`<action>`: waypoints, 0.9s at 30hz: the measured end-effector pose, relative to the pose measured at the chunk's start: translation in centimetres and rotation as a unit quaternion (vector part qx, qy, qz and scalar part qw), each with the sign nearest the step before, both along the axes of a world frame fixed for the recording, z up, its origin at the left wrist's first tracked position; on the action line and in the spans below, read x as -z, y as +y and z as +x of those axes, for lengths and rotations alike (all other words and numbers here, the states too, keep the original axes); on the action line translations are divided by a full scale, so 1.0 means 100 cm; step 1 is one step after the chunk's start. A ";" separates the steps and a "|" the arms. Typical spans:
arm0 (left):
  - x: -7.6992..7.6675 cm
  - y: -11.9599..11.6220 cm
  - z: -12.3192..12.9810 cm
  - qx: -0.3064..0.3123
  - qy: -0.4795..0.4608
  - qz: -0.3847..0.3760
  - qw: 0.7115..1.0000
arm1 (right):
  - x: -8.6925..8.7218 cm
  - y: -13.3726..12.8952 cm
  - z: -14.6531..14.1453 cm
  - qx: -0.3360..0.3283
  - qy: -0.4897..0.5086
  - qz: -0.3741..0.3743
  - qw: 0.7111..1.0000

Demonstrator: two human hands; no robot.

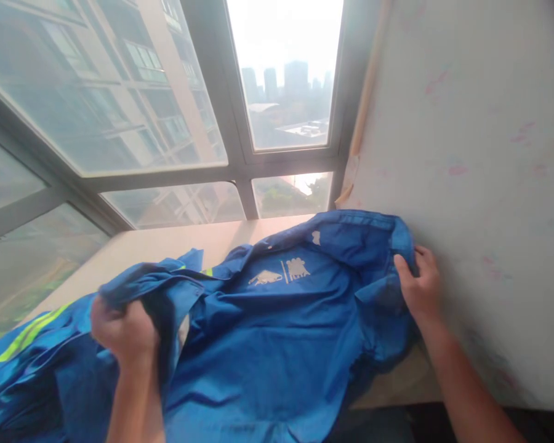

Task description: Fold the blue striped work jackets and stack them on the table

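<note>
A blue garment with a pale printed logo and a yellow-green stripe at the far left lies spread over a light surface below the window. Bunched blue cloth is gripped in my left hand, which looks slightly blurred and holds a fold up off the rest. At the garment's right edge, my right hand pinches the cloth between thumb and fingers. The garment's lower part runs out of the frame at the bottom.
A pale windowsill surface extends behind the garment. Grey window frames stand beyond it, with buildings outside. The whitish wall with pink marks rises close beside my right hand.
</note>
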State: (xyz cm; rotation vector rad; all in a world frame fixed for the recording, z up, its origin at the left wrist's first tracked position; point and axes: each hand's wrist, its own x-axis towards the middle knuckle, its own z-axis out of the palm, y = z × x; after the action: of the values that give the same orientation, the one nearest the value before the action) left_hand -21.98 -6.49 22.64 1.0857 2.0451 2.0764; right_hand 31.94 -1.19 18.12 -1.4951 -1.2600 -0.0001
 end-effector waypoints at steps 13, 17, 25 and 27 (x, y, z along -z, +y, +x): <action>0.180 -0.037 0.077 0.280 0.241 -0.483 0.794 | 0.197 0.000 -0.065 -0.087 -0.013 -0.242 0.966; 0.198 -0.044 0.110 0.403 0.203 -0.417 0.789 | 0.186 -0.016 -0.129 -0.133 0.041 -0.245 0.959; 0.204 -0.037 0.176 0.457 0.160 -0.366 0.795 | 0.142 -0.048 -0.226 -0.414 0.328 -0.405 0.746; 0.202 -0.034 0.172 0.444 0.142 -0.344 0.815 | 0.132 -0.054 -0.222 -0.442 0.340 -0.381 0.738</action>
State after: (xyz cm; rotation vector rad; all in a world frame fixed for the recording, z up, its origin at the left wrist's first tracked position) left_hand -4.75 -9.85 2.39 1.7366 1.5978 0.6802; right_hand 9.73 -6.54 4.91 -1.1512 -1.2536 1.7220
